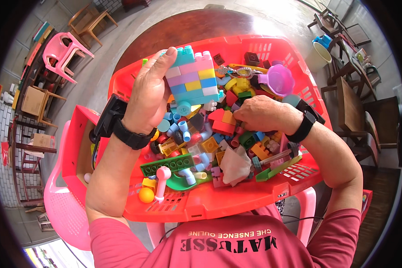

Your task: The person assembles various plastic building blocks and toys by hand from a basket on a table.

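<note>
My left hand (148, 91) is closed around the side of a wall of stacked toy bricks (193, 77), held up over the far left of a red plastic basket (205, 207). The wall mixes turquoise, pink, lilac, yellow, blue and white bricks and stands nearly upright. Down among the loose bricks, my right hand (264, 112) has its fingers curled inward. Their tips sit beside a red brick (219, 127) with an orange brick (229, 117) by it; what they pinch, if anything, is hidden. A purple toy cup (281, 80) lies beyond this hand.
Mixed toys fill the basket, including a long green brick strip (167, 165), a whitish crumpled piece (236, 167) and an orange ball (146, 195). A round brown table (183, 31) is behind. A pink chair (71, 214) and an open red box (78, 147) stand left.
</note>
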